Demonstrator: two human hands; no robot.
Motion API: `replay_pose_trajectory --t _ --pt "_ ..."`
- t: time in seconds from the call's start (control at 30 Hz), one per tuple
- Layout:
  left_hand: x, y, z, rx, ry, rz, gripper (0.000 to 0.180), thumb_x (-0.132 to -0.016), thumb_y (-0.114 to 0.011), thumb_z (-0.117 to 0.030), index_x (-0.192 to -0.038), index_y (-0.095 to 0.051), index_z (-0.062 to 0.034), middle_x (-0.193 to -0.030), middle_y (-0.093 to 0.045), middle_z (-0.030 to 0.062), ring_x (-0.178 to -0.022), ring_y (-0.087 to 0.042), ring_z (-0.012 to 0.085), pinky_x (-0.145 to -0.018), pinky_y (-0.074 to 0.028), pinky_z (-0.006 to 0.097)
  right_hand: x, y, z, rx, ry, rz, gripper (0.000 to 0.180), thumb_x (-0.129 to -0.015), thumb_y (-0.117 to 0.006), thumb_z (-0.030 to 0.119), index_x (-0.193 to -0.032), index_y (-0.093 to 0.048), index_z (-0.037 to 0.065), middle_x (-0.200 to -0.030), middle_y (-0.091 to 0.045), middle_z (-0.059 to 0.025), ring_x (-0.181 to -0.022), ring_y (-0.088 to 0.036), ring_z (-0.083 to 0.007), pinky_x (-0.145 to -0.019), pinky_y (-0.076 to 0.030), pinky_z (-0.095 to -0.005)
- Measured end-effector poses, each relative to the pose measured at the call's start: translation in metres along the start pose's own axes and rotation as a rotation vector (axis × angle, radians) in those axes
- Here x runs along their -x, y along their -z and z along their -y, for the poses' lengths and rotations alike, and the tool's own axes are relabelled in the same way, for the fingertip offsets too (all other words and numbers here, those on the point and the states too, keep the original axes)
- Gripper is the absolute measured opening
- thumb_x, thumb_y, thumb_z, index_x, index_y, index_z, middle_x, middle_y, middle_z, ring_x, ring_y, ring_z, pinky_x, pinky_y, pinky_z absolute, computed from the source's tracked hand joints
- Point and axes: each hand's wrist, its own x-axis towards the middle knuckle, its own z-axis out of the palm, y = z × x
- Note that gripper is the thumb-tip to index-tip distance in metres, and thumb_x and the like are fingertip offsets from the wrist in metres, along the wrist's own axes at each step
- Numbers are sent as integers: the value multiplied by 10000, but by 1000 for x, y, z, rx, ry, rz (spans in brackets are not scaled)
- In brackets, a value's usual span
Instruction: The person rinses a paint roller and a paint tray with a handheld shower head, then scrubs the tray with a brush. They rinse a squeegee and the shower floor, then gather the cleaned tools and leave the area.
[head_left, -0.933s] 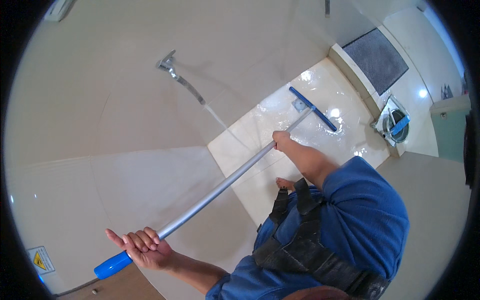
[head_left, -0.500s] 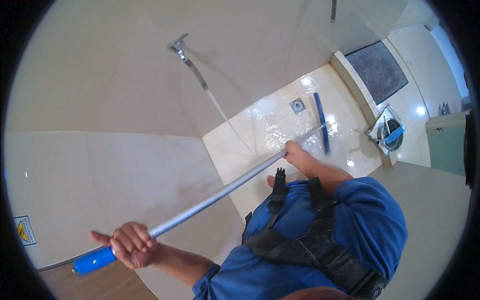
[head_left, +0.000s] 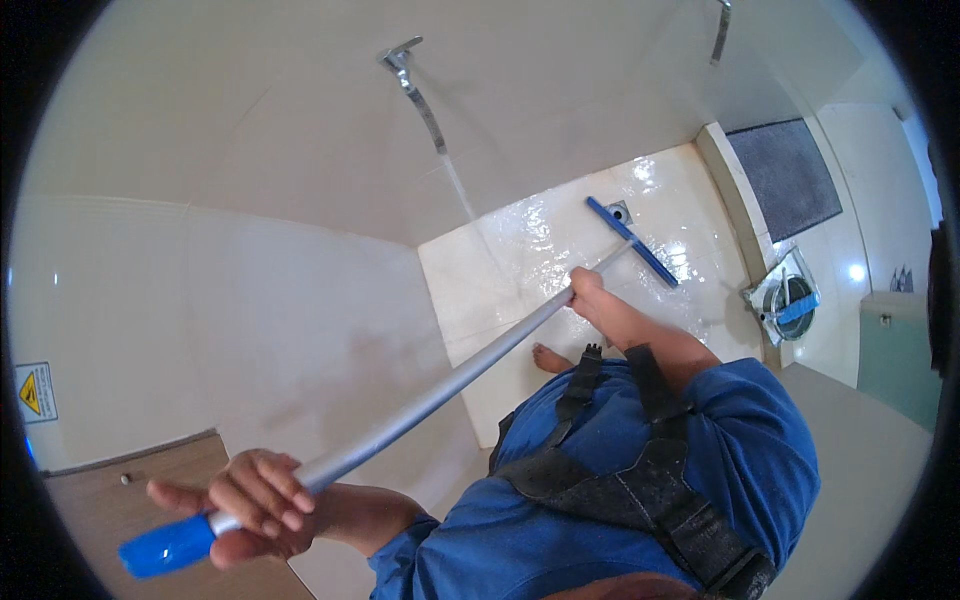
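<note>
A floor squeegee (head_left: pixel 440 400) slants across the view, its long silver pole ending in a blue grip at the lower left. My left hand (head_left: pixel 262 505) is closed round the pole just above that grip, thumb stretched along it. Lower on the pole, near the head, my right hand (head_left: pixel 585 289) is wrapped round it. The squeegee's blue blade (head_left: pixel 655 262) lies on the wet, shiny tiled floor (head_left: pixel 470 290), its far end beside the square floor drain (head_left: pixel 619 213).
Water runs from a wall tap (head_left: pixel 425 115) onto the floor. A low curb (head_left: pixel 735 190) bounds the right side, with a grey mat (head_left: pixel 785 178) beyond it. A bucket (head_left: pixel 796 308) with a blue brush stands by the curb. My bare foot (head_left: pixel 551 358) is on the tiles.
The squeegee's blade has turned, and its far end has swung left to the drain. My left hand has moved slightly down and left with the grip. The view has shifted.
</note>
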Motion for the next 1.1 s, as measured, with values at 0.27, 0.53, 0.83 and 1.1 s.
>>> replay_pose_trajectory --t 0.27,0.53,0.83,1.1 --pt "-28 -43 -12 54 -17 425 682 -908 -642 -349 -1448 -350 -52 -653 -604 20 -485 -581 91 -406 -472 238 105 -93 -15 286 -3 470 173 -849 -550 66 -999 -520 -14 -791 -526 -100 -585 -509 -206 -416 -396 -360" --pt "-23 -73 -10 -209 -124 39 503 -1026 -379 -440 -1310 -444 -31 -576 -384 -21 -410 -334 59 -364 -386 234 210 -85 51 711 439 782 455 -942 -528 434 -1099 -553 8 -947 -590 -125 -708 -550 -199 -538 -479 -324" --pt "-30 -100 115 -738 -76 -278 113 -917 -622 -78 -971 -621 21 -736 -585 27 -554 -509 91 -492 -424 241 391 -31 213 151 1416 1626 866 -910 -469 657 -1458 -344 0 -1243 -581 -148 -1151 -534 -198 -892 -466 -332" --pt "47 -153 219 -610 135 125 523 -750 -697 -58 -1253 -554 -48 -862 -663 176 -756 -674 310 -655 -525 378 437 34 238 109 1318 1608 535 -911 -566 541 -1162 -516 71 -739 -527 -25 -641 -564 -102 -574 -480 -235"
